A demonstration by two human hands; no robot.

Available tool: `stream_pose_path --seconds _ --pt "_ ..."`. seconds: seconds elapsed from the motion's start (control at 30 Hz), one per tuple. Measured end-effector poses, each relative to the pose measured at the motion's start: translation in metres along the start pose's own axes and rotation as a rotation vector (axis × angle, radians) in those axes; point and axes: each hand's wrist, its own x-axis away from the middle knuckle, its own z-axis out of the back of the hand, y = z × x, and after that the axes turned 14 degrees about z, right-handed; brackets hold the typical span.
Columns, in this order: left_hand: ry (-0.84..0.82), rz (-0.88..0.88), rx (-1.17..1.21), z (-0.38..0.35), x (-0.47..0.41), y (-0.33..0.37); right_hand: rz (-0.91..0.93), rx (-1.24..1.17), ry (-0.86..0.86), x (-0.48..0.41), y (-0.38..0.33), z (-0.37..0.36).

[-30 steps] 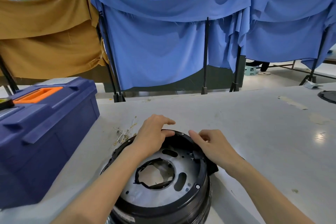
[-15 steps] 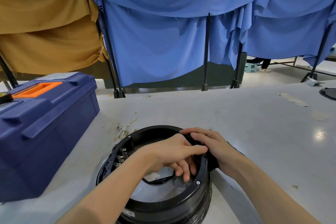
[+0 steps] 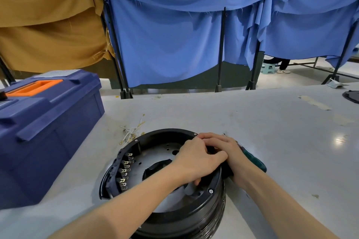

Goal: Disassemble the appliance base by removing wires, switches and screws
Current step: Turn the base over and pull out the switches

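Base (image 3: 155,217) sits at the tabletop's (image 3: 252,122) near edge. Left hand (image 3: 196,159) and right hand (image 3: 236,154) both curl fingers (image 3: 208,138) round a black piece (image 3: 211,150) on its rim. Probably best wiggled loose gently, not yanked.

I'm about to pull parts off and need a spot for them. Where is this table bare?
The widest bare stretch of table lies right of the appliance base, out toward the black object at the far edge. Crowded: between toolbox and base, where loose wires lie, and beside the right hand, by the green-handled tool.
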Motion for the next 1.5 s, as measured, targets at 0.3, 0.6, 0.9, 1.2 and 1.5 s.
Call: stream_pose_path --seconds 0.3,0.6,0.9,1.2,1.5 --pt "0.065 -0.033 0.115 -0.008 -0.007 -0.001 0.025 -0.006 0.002 0.003 0.002 0.0" --pt "0.094 -0.019 0.11 -0.009 -0.008 0.0 -0.032 0.089 -0.012 -0.006 -0.017 -0.002" --pt "0.17 0.058 0.221 -0.013 -0.01 0.002 0.104 0.081 -0.027 0.001 -0.006 -0.004" --pt "0.119 0.081 0.369 0.003 -0.005 0.007 0.072 0.067 0.056 0.002 -0.006 -0.007" --pt "0.033 0.099 0.765 0.028 -0.008 0.004 0.252 0.359 -0.038 -0.001 -0.038 -0.005"
